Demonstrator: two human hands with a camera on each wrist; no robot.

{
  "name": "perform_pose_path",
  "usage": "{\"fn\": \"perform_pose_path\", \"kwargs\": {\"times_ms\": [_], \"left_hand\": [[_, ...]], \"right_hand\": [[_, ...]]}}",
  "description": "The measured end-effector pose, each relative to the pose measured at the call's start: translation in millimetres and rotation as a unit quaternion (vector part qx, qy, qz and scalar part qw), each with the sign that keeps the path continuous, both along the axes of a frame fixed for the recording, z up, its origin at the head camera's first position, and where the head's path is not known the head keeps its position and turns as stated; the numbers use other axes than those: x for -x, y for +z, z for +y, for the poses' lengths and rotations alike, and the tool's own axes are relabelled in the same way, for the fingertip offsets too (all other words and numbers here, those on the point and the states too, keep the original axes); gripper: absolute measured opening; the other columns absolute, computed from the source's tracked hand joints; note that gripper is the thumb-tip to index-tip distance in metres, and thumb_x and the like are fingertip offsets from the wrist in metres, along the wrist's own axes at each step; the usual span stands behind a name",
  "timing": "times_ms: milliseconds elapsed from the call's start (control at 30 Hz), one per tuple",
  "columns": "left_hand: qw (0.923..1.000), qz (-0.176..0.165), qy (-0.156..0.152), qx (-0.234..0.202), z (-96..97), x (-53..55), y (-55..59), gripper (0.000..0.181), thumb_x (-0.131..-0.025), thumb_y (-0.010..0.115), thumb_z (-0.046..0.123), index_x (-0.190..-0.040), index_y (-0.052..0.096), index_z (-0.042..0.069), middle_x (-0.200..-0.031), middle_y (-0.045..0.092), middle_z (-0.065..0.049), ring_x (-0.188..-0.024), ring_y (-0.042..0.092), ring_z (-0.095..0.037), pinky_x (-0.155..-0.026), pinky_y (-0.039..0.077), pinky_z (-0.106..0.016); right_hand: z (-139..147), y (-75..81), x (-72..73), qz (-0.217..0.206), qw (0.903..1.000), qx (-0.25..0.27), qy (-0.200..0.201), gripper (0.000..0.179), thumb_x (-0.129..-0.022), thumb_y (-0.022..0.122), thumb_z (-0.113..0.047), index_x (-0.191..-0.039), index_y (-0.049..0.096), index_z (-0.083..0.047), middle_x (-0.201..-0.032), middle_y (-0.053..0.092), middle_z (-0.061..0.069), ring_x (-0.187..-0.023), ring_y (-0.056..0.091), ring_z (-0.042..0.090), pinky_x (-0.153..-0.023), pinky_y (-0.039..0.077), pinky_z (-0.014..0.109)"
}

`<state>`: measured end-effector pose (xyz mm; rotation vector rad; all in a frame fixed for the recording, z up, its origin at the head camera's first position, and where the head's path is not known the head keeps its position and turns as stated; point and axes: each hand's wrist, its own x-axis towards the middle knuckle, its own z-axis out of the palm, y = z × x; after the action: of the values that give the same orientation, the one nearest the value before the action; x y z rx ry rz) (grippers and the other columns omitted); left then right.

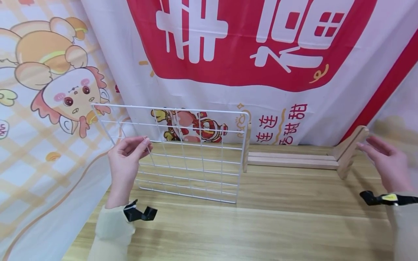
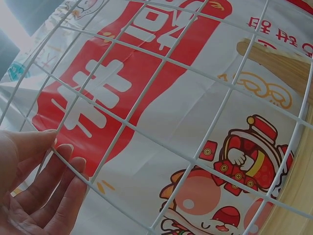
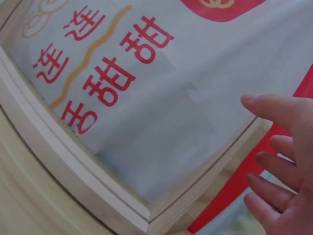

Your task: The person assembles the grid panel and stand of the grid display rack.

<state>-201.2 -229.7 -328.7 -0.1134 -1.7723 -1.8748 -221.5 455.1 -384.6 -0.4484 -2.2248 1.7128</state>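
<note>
A white wire grid panel (image 1: 169,108) stands tilted over the left part of the table, pinched by my left hand (image 1: 128,154) between thumb and fingertips. In the left wrist view, the thumb and fingers (image 2: 73,169) meet at one of its wires. Its right edge overlaps the left upright (image 1: 247,145) of a wooden stand. Two pale wooden bars (image 1: 294,160) run from there to the stand's right end piece (image 1: 351,152). My right hand (image 1: 390,159) hovers just beside that end piece, its fingers relaxed and apart, holding nothing in the right wrist view.
The wood-grain table (image 1: 261,232) extends under everything. Behind it hangs a white cloth (image 1: 326,119) with red lettering. A checked cloth with cartoon figures (image 1: 62,163) covers the left side. Black straps (image 1: 388,198) circle both wrists.
</note>
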Motion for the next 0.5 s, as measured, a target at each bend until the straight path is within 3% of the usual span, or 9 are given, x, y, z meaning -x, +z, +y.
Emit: {"fn": "perform_pose_path", "kwargs": {"times_ms": [167, 333, 500], "left_hand": [[1.0, 0.001, 0.003, 0.005, 0.5, -0.7, 0.3, 0.022, -0.091, 0.078, 0.011, -0.104, 0.072, -0.005, -0.094, 0.076, -0.009, -0.081, 0.074, -0.018, -0.075, 0.061, -0.028], [1.0, 0.003, 0.005, 0.008, 0.0, -0.8, 0.3, 0.022, -0.091, 0.078, 0.011, -0.104, 0.072, -0.005, -0.095, 0.076, -0.01, -0.081, 0.074, -0.018, -0.075, 0.061, -0.028], [0.9999, 0.001, 0.007, 0.014, 0.2, 0.0, -0.2, 0.023, -0.091, 0.079, 0.013, -0.105, 0.072, -0.005, -0.097, 0.076, -0.011, -0.082, 0.074, -0.019, -0.076, 0.061, -0.028]], "right_hand": [[-1, 6.6, 14.1, 0.033, 0.9964, 0.077, -0.007, 0.081, -0.091, 0.079, -0.031, -0.159, 0.036, -0.022, -0.161, 0.035, -0.007, -0.135, 0.04, -0.001, -0.108, 0.029, 0.01], [0, 6.5, 24.5, 0.033, 0.9974, 0.064, -0.006, 0.086, -0.09, 0.079, -0.03, -0.16, 0.031, -0.018, -0.157, 0.04, -0.008, -0.131, 0.042, 0.0, -0.1, 0.037, 0.007], [3, 4.0, 31.6, 0.046, 0.9945, 0.093, 0.009, 0.086, -0.088, 0.082, -0.028, -0.158, 0.035, -0.013, -0.14, 0.053, -0.009, -0.108, 0.054, -0.002, -0.08, 0.047, 0.005]]}}
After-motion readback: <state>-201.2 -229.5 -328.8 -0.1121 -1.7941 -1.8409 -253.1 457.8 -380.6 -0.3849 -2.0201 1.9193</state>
